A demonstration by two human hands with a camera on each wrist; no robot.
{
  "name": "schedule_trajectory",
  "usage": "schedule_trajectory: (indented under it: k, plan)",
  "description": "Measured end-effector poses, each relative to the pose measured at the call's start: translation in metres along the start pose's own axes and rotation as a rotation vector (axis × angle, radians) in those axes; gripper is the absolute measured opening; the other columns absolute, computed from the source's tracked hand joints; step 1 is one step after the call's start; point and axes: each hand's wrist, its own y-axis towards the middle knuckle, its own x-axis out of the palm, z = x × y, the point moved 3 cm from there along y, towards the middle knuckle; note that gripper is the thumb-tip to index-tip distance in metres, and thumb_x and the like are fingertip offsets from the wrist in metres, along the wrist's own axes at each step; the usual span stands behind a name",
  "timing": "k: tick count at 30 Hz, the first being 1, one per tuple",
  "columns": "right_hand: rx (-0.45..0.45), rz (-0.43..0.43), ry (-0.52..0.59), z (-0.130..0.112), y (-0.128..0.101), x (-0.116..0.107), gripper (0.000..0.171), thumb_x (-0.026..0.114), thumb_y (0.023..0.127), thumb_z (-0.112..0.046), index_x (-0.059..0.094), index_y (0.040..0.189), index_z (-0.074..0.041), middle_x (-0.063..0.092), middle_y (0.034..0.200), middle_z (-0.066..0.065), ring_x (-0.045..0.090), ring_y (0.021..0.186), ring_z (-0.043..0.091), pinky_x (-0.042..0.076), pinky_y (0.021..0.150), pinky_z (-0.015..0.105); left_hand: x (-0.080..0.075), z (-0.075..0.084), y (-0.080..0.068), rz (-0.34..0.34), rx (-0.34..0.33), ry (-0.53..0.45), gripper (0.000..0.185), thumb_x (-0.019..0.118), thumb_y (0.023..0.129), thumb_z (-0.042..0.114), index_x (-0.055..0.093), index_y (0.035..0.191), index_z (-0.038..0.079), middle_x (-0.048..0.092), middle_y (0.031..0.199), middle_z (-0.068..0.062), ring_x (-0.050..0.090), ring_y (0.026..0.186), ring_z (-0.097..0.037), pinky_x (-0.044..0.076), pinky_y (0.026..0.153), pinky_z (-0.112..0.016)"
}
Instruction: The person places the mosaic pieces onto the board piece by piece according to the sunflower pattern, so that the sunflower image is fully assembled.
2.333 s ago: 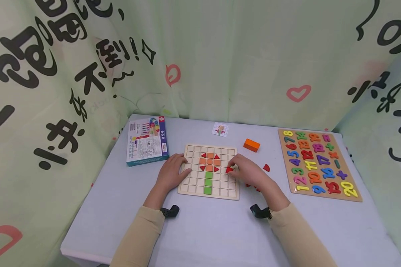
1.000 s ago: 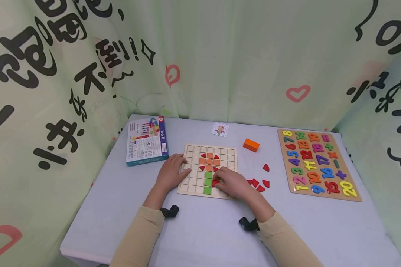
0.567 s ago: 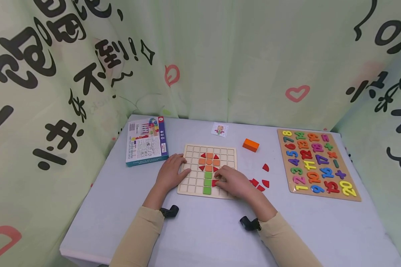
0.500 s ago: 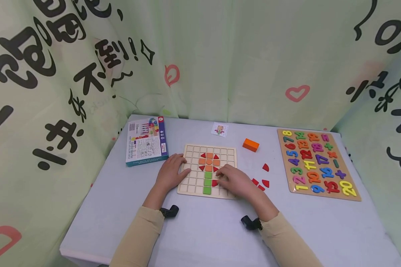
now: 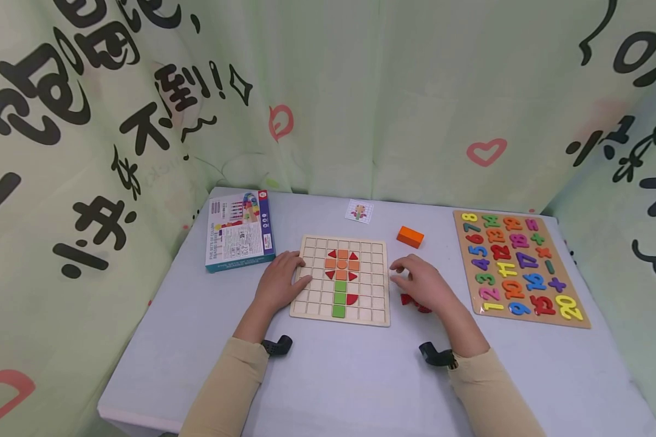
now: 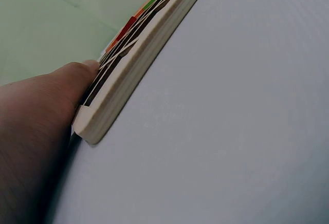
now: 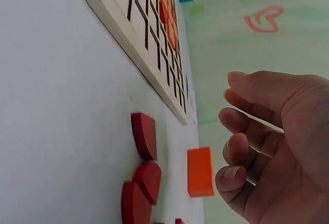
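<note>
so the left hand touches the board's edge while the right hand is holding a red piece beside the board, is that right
One thing is off: the right hand, beside the board, holds nothing. The right wrist view shows its fingers loosely curled and empty. The left hand does touch the board's edge.

Logged pale wood, square pattern on grid board [image 5: 373, 285] | noted orange, green on tiles [image 5: 340, 298] | saw red on pieces [image 7: 148, 181] | marked orange on block [image 5: 410, 237] | caught brown, multicolour on number board [image 5: 559, 267] | saw black-lettered, pink-hearted pale green on curtain [image 5: 328, 121]
</note>
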Motion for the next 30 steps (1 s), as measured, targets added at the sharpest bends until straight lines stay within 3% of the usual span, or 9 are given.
schedule_trajectory:
  k: [11, 21, 30]
  plan:
    - [0.172, 0.038, -0.001, 0.053, -0.001, -0.028, 0.042, 0.064, 0.095, -0.029, 0.056, 0.129, -0.005, 0.058, 0.115, 0.017, 0.054, 0.102, 0.031, 0.058, 0.079, 0.039, 0.000, 0.000, 0.000, 0.001, -0.001, -0.004, 0.043, 0.060, 0.093, 0.051, 0.059, 0.123, 0.020, 0.043, 0.155, -0.001, 0.033, 0.148, -0.023, 0.029, 0.123, -0.044]
    - [0.299, 0.007, 0.034, 0.085, -0.002, -0.026, 0.053, 0.066, 0.094, -0.034, 0.051, 0.132, -0.001, 0.053, 0.122, 0.023, 0.051, 0.111, 0.037, 0.055, 0.088, 0.048, -0.001, 0.001, 0.000, -0.013, -0.010, -0.001, 0.044, 0.060, 0.094, 0.052, 0.059, 0.124, 0.020, 0.042, 0.155, -0.001, 0.032, 0.148, -0.023, 0.029, 0.123, -0.044]
    - [0.303, 0.025, 0.027, 0.094, 0.000, -0.020, 0.047, 0.067, 0.093, -0.036, 0.054, 0.123, -0.002, 0.053, 0.116, 0.020, 0.050, 0.104, 0.033, 0.054, 0.084, 0.044, 0.001, -0.001, 0.001, 0.007, 0.004, 0.005, 0.044, 0.061, 0.093, 0.051, 0.059, 0.123, 0.020, 0.044, 0.154, -0.002, 0.034, 0.147, -0.023, 0.030, 0.122, -0.044]
